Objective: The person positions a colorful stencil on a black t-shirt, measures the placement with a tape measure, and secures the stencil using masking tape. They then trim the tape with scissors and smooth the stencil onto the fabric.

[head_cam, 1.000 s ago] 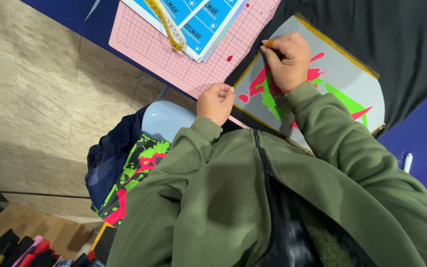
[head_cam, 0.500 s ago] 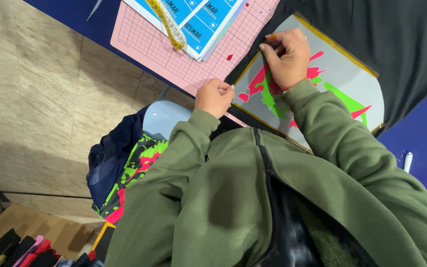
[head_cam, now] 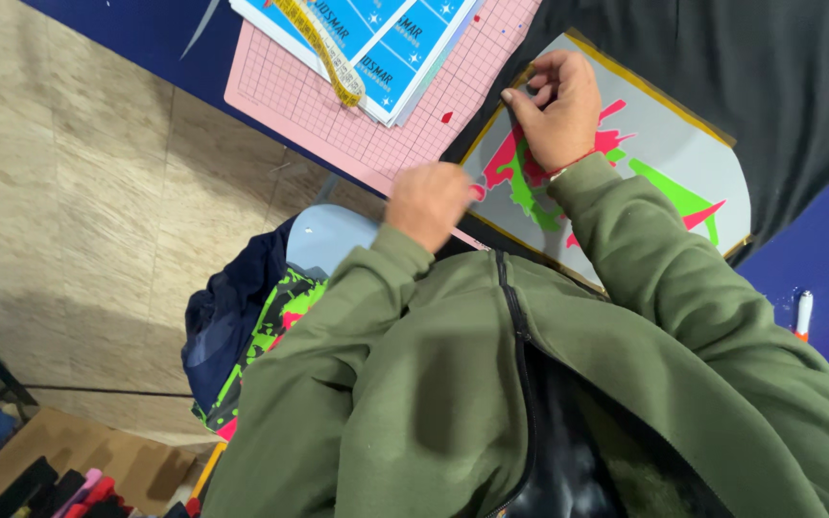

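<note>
A grey sheet (head_cam: 669,144) printed with pink and green shapes lies on black cloth (head_cam: 722,58). It has a yellowish border. My right hand (head_cam: 556,107) rests on the sheet's upper left part, with its fingertips pinched together at the sheet's yellowish edge. My left hand (head_cam: 429,201) is blurred and seen from the back. It sits at the sheet's lower left corner, beside the pink cutting mat (head_cam: 338,115), and its fingers are hidden. Both arms wear olive green sleeves.
A stack of blue printed sheets (head_cam: 386,38) with a yellow measuring tape (head_cam: 323,53) across it lies on the mat. A white marker (head_cam: 803,315) lies on the blue table at the right. A light blue stool (head_cam: 323,240) with a dark blue and neon green garment (head_cam: 242,336) stands over the tiled floor.
My right hand's fingers have crept up toward the sheet's upper left edge. My left hand has shifted slightly and is now blurred. The sheet stays in place.
</note>
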